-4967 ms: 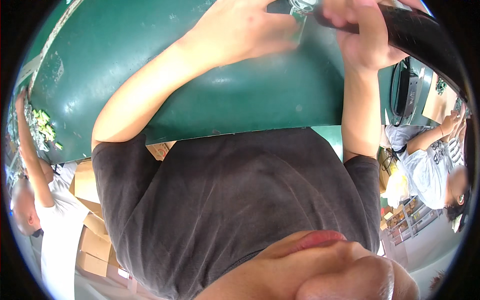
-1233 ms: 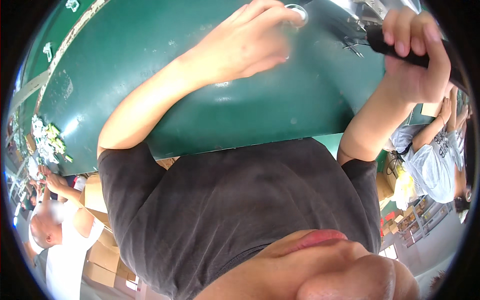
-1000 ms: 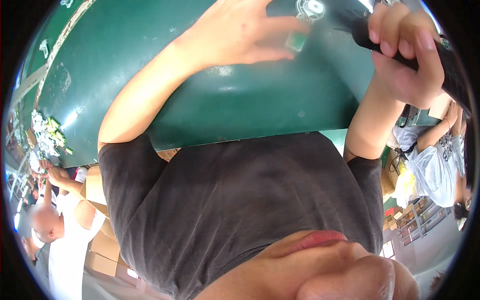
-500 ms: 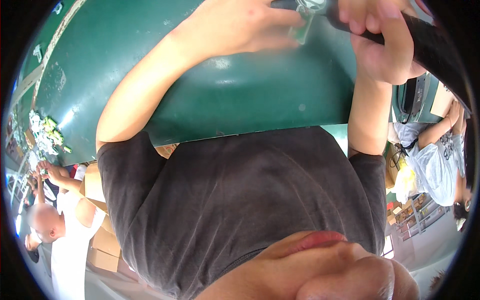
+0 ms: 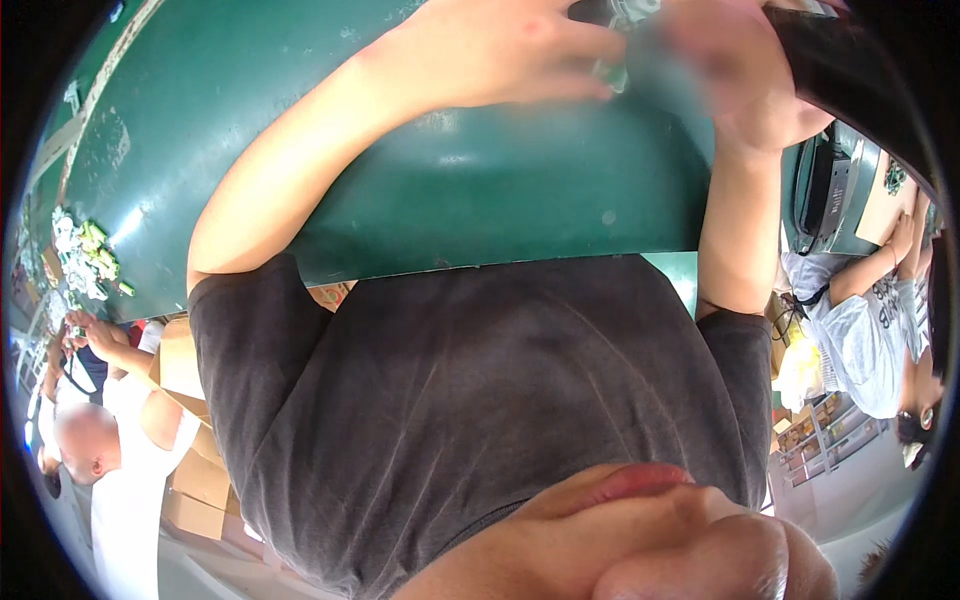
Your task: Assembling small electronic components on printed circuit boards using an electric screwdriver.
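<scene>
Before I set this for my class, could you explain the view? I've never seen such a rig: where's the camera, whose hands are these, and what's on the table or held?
There is no robot: the left hand and right hand belong to a person wearing a wide fisheye camera on the head. It looks down, so edges bend and the dark shirt fills the middle. The left hand is at a clear part, perhaps gripping it. The right hand is blurred, but seems to hold a long black thing. On the green table, a pile of small parts lies far left. A black box sits at the right.
</scene>
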A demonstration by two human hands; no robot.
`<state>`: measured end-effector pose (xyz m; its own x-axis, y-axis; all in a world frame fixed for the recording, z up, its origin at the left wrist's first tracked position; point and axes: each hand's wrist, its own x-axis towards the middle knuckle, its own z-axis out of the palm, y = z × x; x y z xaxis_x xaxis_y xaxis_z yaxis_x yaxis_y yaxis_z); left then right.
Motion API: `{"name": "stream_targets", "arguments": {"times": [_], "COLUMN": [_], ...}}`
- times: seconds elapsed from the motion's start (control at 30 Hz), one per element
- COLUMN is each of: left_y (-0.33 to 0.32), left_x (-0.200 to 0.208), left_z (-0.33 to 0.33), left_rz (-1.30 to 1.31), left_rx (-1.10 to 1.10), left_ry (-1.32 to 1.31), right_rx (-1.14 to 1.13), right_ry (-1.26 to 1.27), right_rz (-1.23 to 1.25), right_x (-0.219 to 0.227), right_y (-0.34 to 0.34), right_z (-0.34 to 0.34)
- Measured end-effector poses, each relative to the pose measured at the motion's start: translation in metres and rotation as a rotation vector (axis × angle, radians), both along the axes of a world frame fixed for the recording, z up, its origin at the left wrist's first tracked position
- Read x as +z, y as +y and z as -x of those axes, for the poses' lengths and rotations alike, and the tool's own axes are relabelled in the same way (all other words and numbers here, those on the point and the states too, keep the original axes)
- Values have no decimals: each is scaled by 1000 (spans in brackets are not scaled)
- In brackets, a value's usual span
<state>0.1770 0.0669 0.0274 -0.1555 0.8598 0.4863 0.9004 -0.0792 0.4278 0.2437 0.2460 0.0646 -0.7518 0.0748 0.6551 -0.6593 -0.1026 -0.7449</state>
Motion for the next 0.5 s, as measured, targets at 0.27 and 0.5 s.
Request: {"name": "stream_targets", "arguments": {"times": [0.27,0.5], "left_y": [-3,-5], "left_x": [9,9], "left_z": [0,-3], "left_rz": [81,26], "left_rx": [24,66], "left_ry": [-50,-97], "right_rx": [-28,-117], "right_ry": [-124,-76], "right_rz": [47,57], "right_x": [6,34], "right_y": [-4,71], "right_z": [0,-11]}}
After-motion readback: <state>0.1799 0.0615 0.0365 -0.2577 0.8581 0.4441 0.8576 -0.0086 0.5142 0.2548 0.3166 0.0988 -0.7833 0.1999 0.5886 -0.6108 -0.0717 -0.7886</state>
